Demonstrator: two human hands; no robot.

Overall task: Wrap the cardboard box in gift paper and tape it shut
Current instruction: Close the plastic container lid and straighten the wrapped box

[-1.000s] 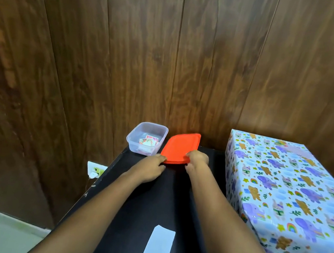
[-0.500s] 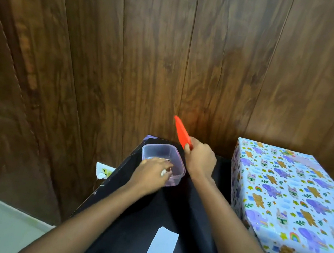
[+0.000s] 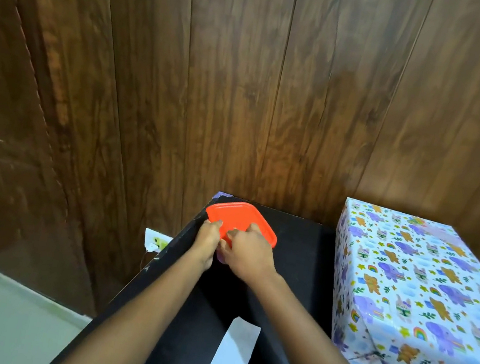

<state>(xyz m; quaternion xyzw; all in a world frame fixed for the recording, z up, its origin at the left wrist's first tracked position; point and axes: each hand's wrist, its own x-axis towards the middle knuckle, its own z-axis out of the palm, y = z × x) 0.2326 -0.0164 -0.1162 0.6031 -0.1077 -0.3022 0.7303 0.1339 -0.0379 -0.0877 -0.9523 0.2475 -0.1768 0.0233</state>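
The box wrapped in animal-print gift paper point(image 3: 420, 299) stands on the right of the black table point(image 3: 288, 288). At the table's far left corner an orange lid point(image 3: 239, 217) lies flat on a small clear plastic container, which is almost hidden under it. My left hand point(image 3: 207, 239) grips the lid's near left edge. My right hand point(image 3: 248, 253) presses on the lid's near right edge. Both hands are well left of the wrapped box.
A white paper strip point(image 3: 233, 352) lies on the table near the front, between my forearms. A dark wood-panel wall rises right behind the table. A white wall socket point(image 3: 155, 241) sits low, left of the table. Pale floor shows at the bottom left.
The orange lid, held upright in my right hand half a second ago, now lies flat on the container. My left hand has come out of the container onto the lid's edge.
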